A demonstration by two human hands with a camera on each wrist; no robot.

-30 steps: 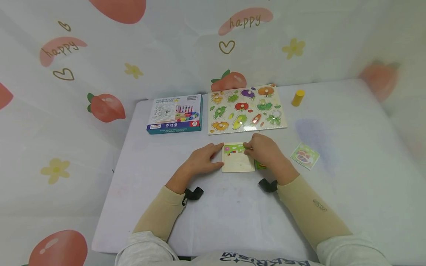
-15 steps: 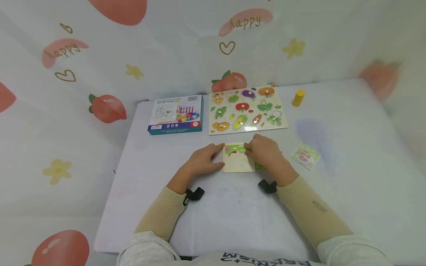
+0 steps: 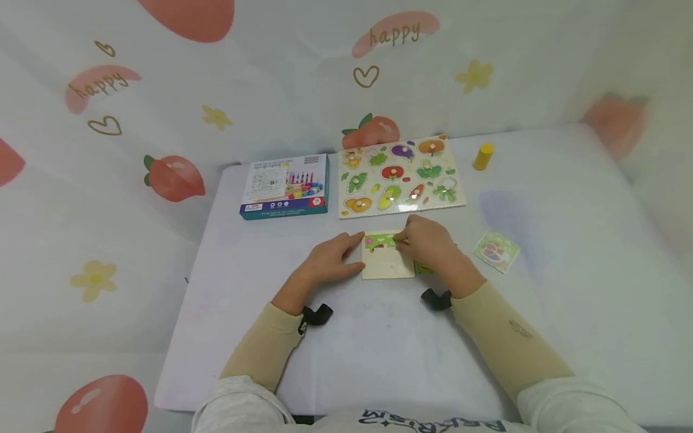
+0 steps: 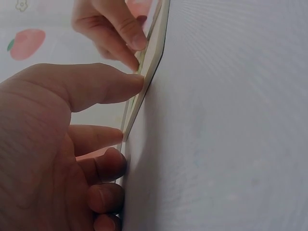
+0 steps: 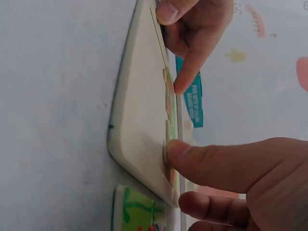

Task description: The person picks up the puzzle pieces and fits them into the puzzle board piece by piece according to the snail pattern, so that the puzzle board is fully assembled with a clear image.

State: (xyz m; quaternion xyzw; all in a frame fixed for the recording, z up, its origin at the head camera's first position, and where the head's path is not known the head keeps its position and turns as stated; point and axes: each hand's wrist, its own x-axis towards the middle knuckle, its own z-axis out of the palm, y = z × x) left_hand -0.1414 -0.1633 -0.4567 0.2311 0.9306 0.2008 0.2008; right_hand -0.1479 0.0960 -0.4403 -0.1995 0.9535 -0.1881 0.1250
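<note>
I've got one wooden board (image 3: 388, 266) well in from the table (image 3: 368, 367)'s edges. Left hand (image 3: 331, 260) touches its left side, thumb and index straight. Right hand (image 3: 430, 243)'s thumb presses one puzzle piece (image 5: 167, 129); can't tell if it's pinching. Far edge: one box (image 3: 286, 186), one vegetable puzzle (image 3: 402, 177), one yellow tube (image 3: 483, 157), which only the head cam catches.

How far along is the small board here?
Already done, it seems: a printed piece lies at top left of the board. In hand: the right hand pinches or presses a top-right piece; the left hand touches the left edge. Likely left: the bare lower part; a green piece lies alongside.
</note>
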